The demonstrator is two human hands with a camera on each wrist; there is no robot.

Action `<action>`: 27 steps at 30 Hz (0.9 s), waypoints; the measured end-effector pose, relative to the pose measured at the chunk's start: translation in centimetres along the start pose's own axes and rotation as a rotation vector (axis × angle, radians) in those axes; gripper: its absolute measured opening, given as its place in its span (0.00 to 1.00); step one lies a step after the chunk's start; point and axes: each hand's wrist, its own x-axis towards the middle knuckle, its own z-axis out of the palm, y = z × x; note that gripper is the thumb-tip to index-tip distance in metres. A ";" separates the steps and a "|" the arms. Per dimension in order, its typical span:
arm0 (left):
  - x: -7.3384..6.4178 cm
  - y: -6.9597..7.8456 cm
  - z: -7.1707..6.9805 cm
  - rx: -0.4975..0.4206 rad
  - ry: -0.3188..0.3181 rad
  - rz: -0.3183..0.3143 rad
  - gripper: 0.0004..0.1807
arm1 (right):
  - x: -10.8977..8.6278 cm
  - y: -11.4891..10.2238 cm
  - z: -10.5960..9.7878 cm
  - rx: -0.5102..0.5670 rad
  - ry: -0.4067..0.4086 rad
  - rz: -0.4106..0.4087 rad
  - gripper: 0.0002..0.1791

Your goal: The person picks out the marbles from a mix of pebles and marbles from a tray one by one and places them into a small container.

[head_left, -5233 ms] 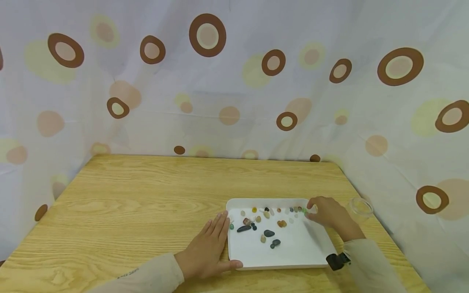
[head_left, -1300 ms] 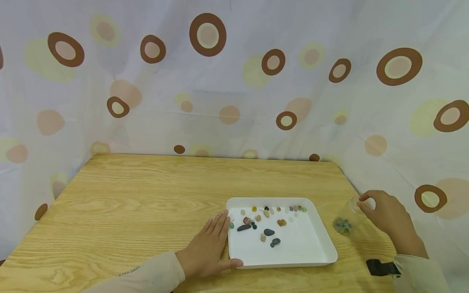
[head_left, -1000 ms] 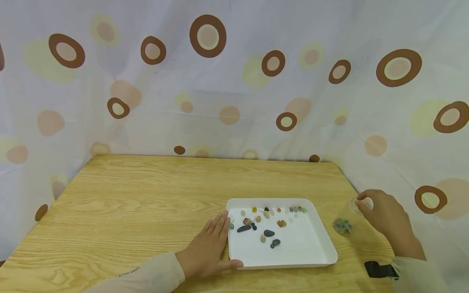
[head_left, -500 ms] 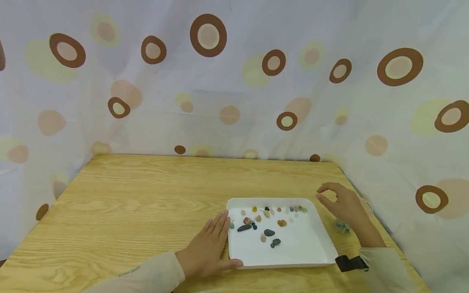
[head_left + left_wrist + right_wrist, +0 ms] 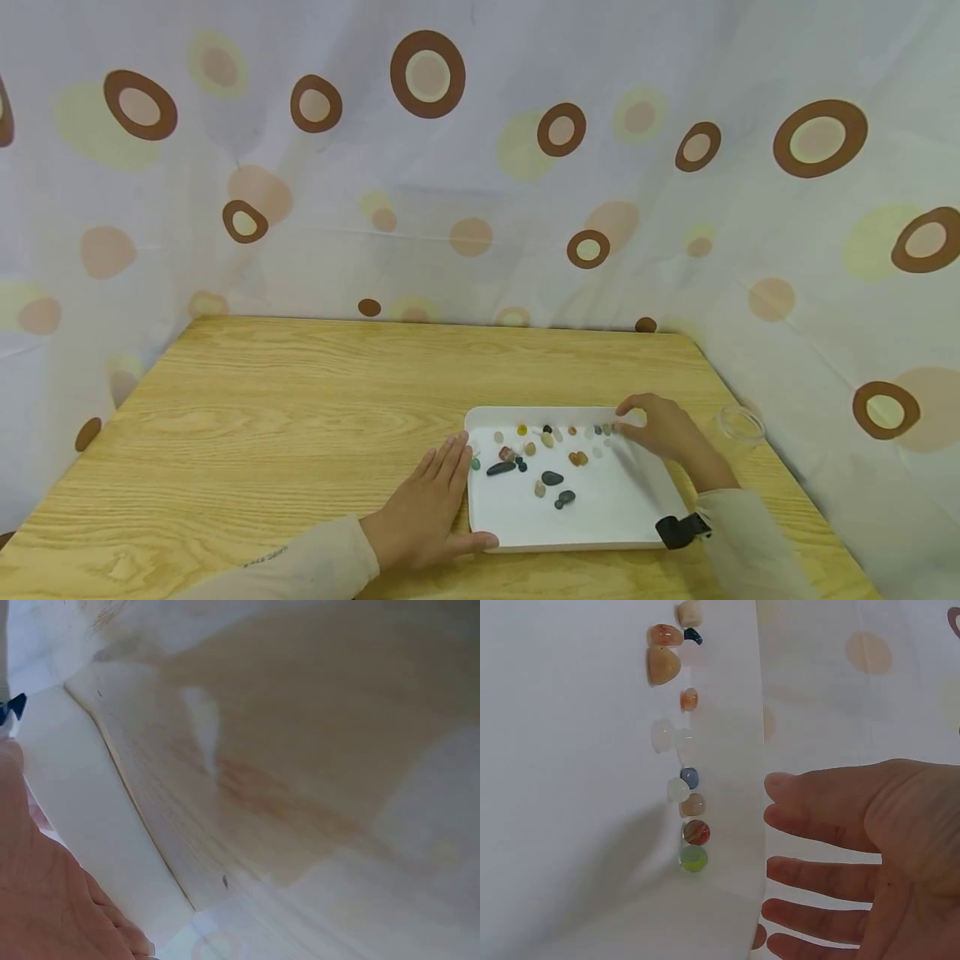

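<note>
In the head view my left hand (image 5: pixel 420 504) lies with straight fingers along the left edge of a white tray (image 5: pixel 607 508), thumb on the near rim. Over the tray's far right corner is my right hand (image 5: pixel 667 429), thumb and forefinger close together. No object shows between its fingers in the right wrist view, where the hand (image 5: pixel 840 855) appears beside the tray wall. Nearest to it there are a green marble (image 5: pixel 694 859) and a reddish marble (image 5: pixel 697 832), in a row with small stones. Flat dark stones (image 5: pixel 552 478) and brown stones (image 5: pixel 577 458) lie further in.
A clear jar (image 5: pixel 741 425) stands right of the tray, its lower part hidden behind the right arm. The wooden table (image 5: pixel 300 400) extends left and back to a patterned curtain (image 5: pixel 465 167). On the right wrist is a black strap device (image 5: pixel 681 531).
My right hand was at the jar's mouth about a second ago, with bluish-green pieces visible in the jar. It has moved left to the tray's far right corner. The left hand stays put.
</note>
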 end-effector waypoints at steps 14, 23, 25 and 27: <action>-0.1 0.2 -0.3 0.007 -0.012 -0.011 0.59 | 0.1 0.6 0.0 -0.095 -0.088 -0.129 0.13; 0.1 0.0 -0.2 -0.004 -0.006 0.007 0.60 | -0.5 1.4 -0.8 -0.163 -0.136 -0.237 0.17; 0.1 0.1 -0.2 0.000 -0.015 0.003 0.60 | -0.5 1.6 -0.7 -0.193 -0.141 -0.248 0.18; 0.1 0.1 -0.2 0.004 -0.021 0.002 0.60 | -0.4 1.7 -0.5 -0.230 -0.125 -0.251 0.18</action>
